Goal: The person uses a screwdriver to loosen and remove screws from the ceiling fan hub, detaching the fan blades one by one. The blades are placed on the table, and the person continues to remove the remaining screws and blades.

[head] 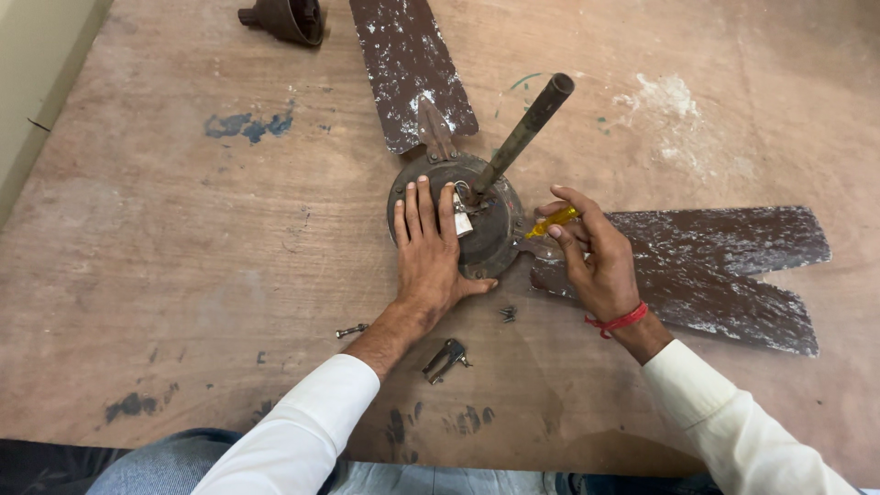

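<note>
Small grey metal clip [446, 359] lies near wrists. Left hand [429, 246] flat, fingers spread, on round rusty brown fan motor housing [486, 240] mid-board; right hand [594, 255] pinches yellow-handled screwdriver [553, 222] at housing's edge.

Looked like a repair workshop: a scuffed, paint-stained plywood desk [183, 229] carried a dismantled ceiling fan motor [477, 220], worn blades [706, 266] (flaking paint everywhere) and loose screws [351, 330].
</note>
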